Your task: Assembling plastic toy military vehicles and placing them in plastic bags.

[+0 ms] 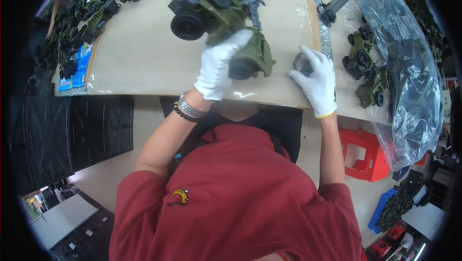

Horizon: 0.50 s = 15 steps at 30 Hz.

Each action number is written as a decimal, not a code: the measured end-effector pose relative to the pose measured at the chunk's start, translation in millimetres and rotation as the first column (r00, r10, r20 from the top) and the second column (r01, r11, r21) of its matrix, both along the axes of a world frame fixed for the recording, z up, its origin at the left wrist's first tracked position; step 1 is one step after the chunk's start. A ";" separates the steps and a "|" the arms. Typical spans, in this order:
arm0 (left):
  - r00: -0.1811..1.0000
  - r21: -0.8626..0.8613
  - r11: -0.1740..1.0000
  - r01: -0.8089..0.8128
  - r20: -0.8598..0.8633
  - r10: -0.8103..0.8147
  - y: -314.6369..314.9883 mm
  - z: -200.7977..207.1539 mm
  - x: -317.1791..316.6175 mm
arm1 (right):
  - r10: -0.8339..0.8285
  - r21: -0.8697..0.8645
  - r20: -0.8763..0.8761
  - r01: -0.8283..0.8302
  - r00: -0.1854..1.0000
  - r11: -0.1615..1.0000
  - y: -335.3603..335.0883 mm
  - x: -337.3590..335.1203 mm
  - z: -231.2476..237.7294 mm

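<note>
L hand (219,63) w/ toy truck (226,15), nr tbl edge (149,92)

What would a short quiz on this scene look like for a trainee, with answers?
1. Which of the wearer's hands grips the green toy vehicle?
2. True or false: the nearest red stool stands by the left end of the table.
3. The crumpled sheeting at the table's right side is: A) brown paper; B) clear plastic; C) blue cloth.

Key: 1. The left hand. 2. False; it is toward the right. 3. B.
</note>
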<state>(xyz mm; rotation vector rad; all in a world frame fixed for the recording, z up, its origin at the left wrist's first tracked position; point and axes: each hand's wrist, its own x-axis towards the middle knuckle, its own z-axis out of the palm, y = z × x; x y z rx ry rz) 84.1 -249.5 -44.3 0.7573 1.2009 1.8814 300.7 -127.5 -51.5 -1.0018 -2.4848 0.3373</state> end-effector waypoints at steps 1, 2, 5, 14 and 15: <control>0.999 -0.105 0.994 0.038 0.032 -0.034 -1.3 0.4 1.4 | -0.015 -0.157 -0.238 -0.023 0.971 0.987 -7.1 -3.7 5.0; 0.999 -0.103 0.994 0.037 0.035 -0.034 0.0 -0.1 6.6 | -0.071 -0.299 -0.453 -0.077 0.889 0.951 -14.0 -5.7 13.1; 0.893 -0.012 1.000 -0.016 -0.449 0.009 -4.4 -4.5 13.5 | 0.053 -0.268 -0.583 -0.254 0.811 0.929 -34.1 -20.1 36.2; 0.896 -0.010 0.992 0.127 -0.428 -0.120 -8.2 -0.3 17.3 | 0.058 -0.378 -0.695 -0.432 0.717 0.819 -41.6 -29.3 26.5; 0.839 0.018 0.989 0.148 -0.531 -0.116 -7.7 -2.8 15.6 | 0.059 -0.377 -0.696 -0.434 0.716 0.818 -42.1 -29.3 25.5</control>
